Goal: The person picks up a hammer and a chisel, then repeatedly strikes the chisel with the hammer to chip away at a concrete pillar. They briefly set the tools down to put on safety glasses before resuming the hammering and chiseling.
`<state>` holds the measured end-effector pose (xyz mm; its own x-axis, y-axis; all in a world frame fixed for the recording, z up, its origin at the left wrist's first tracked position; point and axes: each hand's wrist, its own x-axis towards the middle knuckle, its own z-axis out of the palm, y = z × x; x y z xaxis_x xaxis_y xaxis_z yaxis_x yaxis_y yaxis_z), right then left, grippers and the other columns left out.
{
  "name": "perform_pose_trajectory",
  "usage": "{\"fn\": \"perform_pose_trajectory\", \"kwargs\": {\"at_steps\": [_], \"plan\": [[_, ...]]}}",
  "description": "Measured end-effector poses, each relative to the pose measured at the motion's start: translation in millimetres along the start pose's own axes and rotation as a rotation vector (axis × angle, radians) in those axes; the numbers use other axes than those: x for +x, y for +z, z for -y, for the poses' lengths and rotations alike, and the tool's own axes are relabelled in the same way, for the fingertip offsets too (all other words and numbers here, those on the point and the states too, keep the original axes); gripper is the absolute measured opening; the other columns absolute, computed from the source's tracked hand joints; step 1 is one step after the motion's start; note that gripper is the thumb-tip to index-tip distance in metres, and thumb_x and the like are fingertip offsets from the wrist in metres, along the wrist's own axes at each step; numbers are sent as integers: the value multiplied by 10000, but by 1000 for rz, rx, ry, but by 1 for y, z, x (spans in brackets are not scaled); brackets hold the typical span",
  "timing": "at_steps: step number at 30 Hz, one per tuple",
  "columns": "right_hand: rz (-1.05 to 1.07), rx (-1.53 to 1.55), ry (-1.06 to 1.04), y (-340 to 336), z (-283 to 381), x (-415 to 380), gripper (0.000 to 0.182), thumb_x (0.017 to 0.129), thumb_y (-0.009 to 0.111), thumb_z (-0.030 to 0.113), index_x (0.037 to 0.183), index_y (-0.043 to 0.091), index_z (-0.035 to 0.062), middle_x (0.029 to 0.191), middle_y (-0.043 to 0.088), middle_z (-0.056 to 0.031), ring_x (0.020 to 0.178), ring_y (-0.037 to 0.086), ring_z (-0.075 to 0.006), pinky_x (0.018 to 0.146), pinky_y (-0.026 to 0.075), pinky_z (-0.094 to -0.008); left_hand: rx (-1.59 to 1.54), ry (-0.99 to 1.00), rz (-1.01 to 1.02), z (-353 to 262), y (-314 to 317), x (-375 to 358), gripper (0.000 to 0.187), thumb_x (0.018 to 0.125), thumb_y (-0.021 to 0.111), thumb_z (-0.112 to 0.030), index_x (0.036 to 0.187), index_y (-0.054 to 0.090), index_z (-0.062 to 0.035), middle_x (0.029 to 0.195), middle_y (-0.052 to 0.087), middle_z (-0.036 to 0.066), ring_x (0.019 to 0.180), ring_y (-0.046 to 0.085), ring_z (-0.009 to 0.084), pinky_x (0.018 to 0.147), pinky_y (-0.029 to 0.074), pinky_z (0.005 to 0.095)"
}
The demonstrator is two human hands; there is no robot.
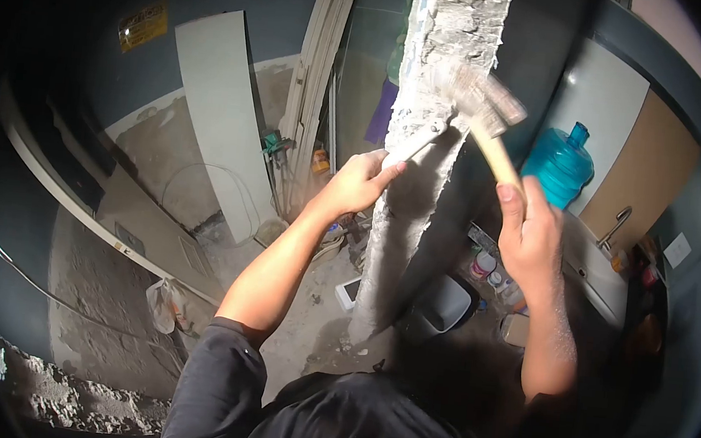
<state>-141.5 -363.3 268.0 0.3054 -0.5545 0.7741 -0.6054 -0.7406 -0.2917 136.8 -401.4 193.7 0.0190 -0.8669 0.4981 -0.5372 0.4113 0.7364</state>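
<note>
My left hand is closed around a pale chisel, which slants up to the right with its tip at the rough plaster. That plaster covers the broken edge of a narrow wall standing upright in front of me. In my right hand is a hammer, gripped by its light wooden handle. The hammer's head is smeared by motion and overlaps the wall edge just above the chisel. Pale dust coats my right forearm.
A blue water jug stands at right, near a sink with a faucet. Below are a dark-rimmed basin and several small containers. A white panel leans at left, and a plastic bag hangs lower down.
</note>
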Motion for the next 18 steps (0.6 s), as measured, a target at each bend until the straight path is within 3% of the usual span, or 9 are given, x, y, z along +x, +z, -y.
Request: {"fn": "perform_pose_trajectory", "kwargs": {"at_steps": [3,5,7,9,11,13,16,18], "plan": [[-89,96,-18,-12,7,6,341,1014,598,333,885,520,28,665,566,-201,608,555,-461,563,438,-499,60,11,-14,1,1,2,376,1005,640,-346,897,626,14,620,493,15,587,424,110,550,397,328],[-183,229,-150,-7,3,2,292,1007,606,302,936,544,25,698,599,-191,627,588,-452,568,451,-498,160,-11,-75,-4,8,-2,394,966,688,-363,913,635,24,609,525,53,569,465,120,557,431,347],[-196,84,-210,16,-22,-12,293,990,620,311,1010,560,25,726,643,-210,690,632,-479,580,489,-506,206,-36,-139,11,24,-1,377,921,735,-337,950,656,31,654,629,150,598,629,217,616,505,378],[86,-112,41,42,-56,-34,300,989,616,335,995,555,40,688,629,-236,662,614,-501,558,474,-550,166,-65,-166,13,37,-5,355,913,739,-305,968,657,35,691,653,189,627,662,260,636,515,393],[89,-92,46,48,-55,-51,303,993,605,349,969,543,54,646,606,-247,639,605,-507,540,452,-582,200,-84,-181,19,45,-4,321,917,723,-271,972,653,37,711,658,206,647,673,297,653,518,400],[130,-23,72,37,-43,-54,305,989,614,334,957,543,40,700,622,-255,676,622,-498,548,465,-561,185,-121,-168,19,46,-3,305,915,717,-256,986,658,35,729,667,214,675,688,313,671,523,401],[-84,169,-116,30,-26,-51,252,985,608,269,978,580,19,813,653,-228,729,645,-471,588,504,-496,218,-131,-149,18,41,-1,295,907,716,-246,1001,666,29,764,681,230,725,707,339,697,531,413],[-225,124,-344,32,-28,-46,232,976,600,249,1022,597,22,828,661,-220,716,649,-463,599,513,-494,224,-129,-160,15,39,-1,288,901,716,-240,1005,670,24,774,683,236,753,709,357,708,534,419]]}}
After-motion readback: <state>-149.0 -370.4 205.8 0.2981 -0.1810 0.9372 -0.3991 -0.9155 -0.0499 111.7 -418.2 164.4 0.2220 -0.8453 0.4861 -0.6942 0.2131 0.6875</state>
